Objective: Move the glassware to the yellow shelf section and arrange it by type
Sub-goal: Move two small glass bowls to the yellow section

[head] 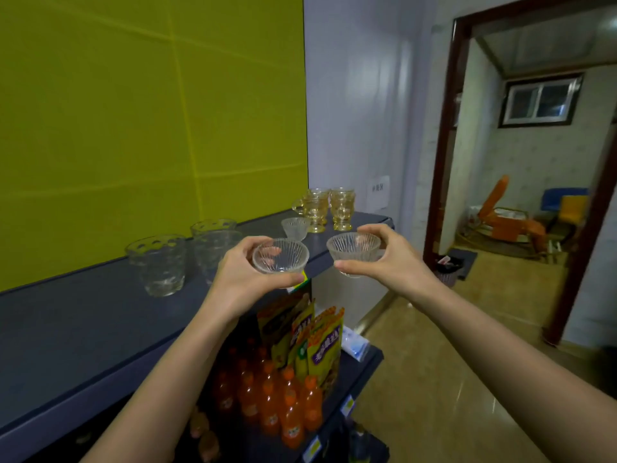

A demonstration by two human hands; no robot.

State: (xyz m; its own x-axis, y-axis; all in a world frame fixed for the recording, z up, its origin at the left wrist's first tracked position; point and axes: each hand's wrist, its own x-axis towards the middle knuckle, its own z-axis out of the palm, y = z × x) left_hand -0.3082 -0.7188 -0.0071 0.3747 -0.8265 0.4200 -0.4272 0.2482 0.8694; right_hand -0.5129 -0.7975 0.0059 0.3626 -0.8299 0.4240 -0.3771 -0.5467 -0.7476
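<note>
My left hand point(243, 279) grips a small ribbed clear glass bowl point(280, 255) just above the front edge of the dark shelf top point(83, 329), which runs along the yellow back panel point(133, 111). My right hand point(387, 262) holds a second ribbed bowl point(353, 248) in the air just right of the first, off the shelf's edge. A third ribbed bowl point(295, 228) stands on the shelf behind them. Three clear dotted tumblers point(157, 264) stand to the left. Amber handled mugs point(320, 208) cluster at the shelf's far right end.
Below the shelf top sit orange soda bottles point(283, 402) and yellow snack bags point(320, 342) on a lower shelf. A tiled floor point(450, 379) lies to the right, with a doorway point(534, 162) into another room and a small bin point(449, 267) beside it.
</note>
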